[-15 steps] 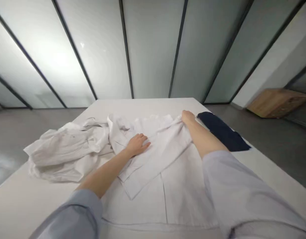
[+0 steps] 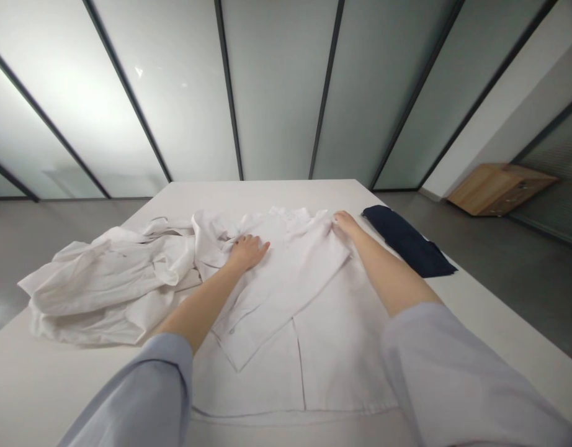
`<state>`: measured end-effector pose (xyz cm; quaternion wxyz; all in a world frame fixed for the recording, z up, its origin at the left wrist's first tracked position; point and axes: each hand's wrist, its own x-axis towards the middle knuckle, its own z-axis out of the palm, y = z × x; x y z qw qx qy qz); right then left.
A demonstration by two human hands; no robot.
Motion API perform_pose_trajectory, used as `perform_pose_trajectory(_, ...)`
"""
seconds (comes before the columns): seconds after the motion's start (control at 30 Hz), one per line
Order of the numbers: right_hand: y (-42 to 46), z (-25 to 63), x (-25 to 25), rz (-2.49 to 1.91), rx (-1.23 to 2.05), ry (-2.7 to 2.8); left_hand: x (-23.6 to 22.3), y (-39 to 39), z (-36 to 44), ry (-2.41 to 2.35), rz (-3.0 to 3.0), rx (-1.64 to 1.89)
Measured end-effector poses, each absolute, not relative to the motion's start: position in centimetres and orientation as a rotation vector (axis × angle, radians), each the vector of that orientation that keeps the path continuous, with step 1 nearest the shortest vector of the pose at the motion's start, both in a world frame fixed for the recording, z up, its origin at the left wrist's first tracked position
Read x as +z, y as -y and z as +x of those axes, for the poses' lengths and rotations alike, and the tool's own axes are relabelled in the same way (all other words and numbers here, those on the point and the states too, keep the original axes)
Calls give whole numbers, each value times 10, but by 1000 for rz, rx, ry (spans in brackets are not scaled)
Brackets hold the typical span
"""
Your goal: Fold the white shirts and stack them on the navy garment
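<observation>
A white long-sleeved coat lies spread on the white table, its hem toward me. One sleeve is folded slantwise across the body, with the cuff at the lower left. My left hand rests on the coat's upper left part, palm down, fingers apart. At the upper right shoulder edge, my right hand is closed on the coat's fabric; its fingertips are partly hidden. Left of the coat sits a crumpled pile of white clothing, touching it.
A folded dark navy cloth lies along the right side of the white table. Behind the table stand frosted glass panels. A wooden cabinet is on the floor at the far right.
My left hand has slid a little up and left over the coat. The right hand keeps its hold at the shoulder, and the fabric there looks flatter. The view has shifted slightly.
</observation>
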<state>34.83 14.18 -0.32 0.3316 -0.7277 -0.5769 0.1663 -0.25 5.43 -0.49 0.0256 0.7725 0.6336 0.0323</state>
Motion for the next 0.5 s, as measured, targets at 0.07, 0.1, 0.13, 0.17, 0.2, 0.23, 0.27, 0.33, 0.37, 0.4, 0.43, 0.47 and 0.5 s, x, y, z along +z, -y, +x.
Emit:
perform_pose_trajectory(0.07,-121,342,-13,-1967,369,1632,-3,-62,2,-2029,2388,124)
perform_pose_trajectory(0.1,-110,339,-17,-1990,344,1708,-3,-66,4,-2022,2428,139)
perform_pose_trajectory(0.13,-100,336,-22,-2006,320,1791,-4,-70,6,-1981,2480,140)
perform_pose_trajectory(0.17,-91,333,-25,-2018,301,1865,-6,-74,7,-1920,2522,122)
perform_pose_trajectory(0.2,-82,332,-28,-2036,287,1925,-8,-78,7,-1866,2537,90)
perform_pose_trajectory(0.23,-76,331,-30,-2062,272,1970,-10,-82,7,-1834,2522,55)
perform_pose_trajectory(0.27,-70,332,-31,-2089,252,2002,-12,-85,6,-1830,2487,26)
perform_pose_trajectory(0.33,-64,337,-31,-2139,202,2024,-14,-89,1,-1872,2407,7)
perform_pose_trajectory(0.37,-63,340,-29,-2156,184,2014,-15,-89,-1,-1903,2379,13)
perform_pose_trajectory(0.4,-62,344,-27,-2163,173,1996,-15,-89,-4,-1936,2356,20)
perform_pose_trajectory(0.43,-62,347,-25,-2159,171,1972,-14,-88,-6,-1969,2336,26)
perform_pose_trajectory(0.47,-62,351,-23,-2143,184,1954,-14,-87,-9,-1999,2322,30)
perform_pose_trajectory(0.5,-62,353,-22,-2119,209,1943,-13,-86,-11,-2019,2320,37)
